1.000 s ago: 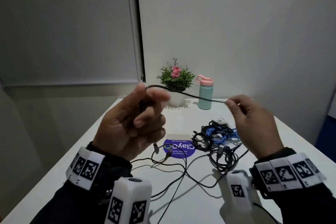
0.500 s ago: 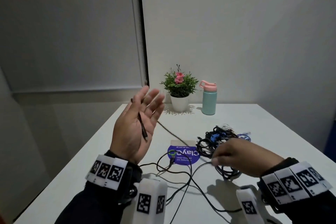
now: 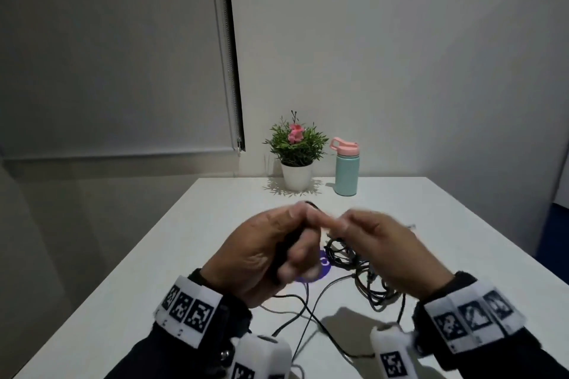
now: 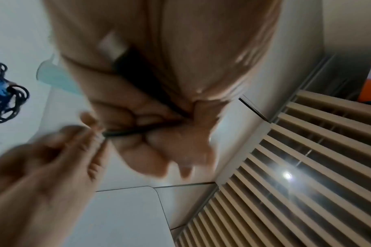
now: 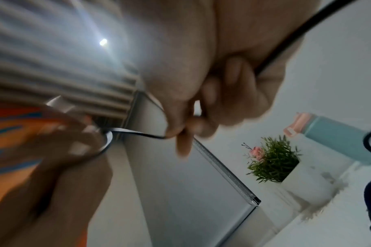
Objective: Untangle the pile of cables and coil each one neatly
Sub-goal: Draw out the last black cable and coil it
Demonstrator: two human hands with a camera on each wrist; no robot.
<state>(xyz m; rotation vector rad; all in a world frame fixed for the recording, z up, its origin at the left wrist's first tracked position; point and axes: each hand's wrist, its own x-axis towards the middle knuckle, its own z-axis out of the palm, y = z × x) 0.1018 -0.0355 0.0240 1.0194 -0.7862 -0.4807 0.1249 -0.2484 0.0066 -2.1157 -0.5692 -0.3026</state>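
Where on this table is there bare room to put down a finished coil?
The bare white table left of the left hand is free, as is the far right side beyond the cable pile. The middle is crowded with loose cables.

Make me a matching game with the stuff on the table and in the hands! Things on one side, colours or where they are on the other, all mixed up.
Things:
1. water bottle
2. potted plant
3. black cable
4. cable pile

Descriptions:
A. pinched between the left hand and the right hand
B. mint green with a pink lid
C. lying tangled on the table
D. green leaves and a pink flower in a white pot

Pairs: 1-B, 2-D, 3-A, 4-C
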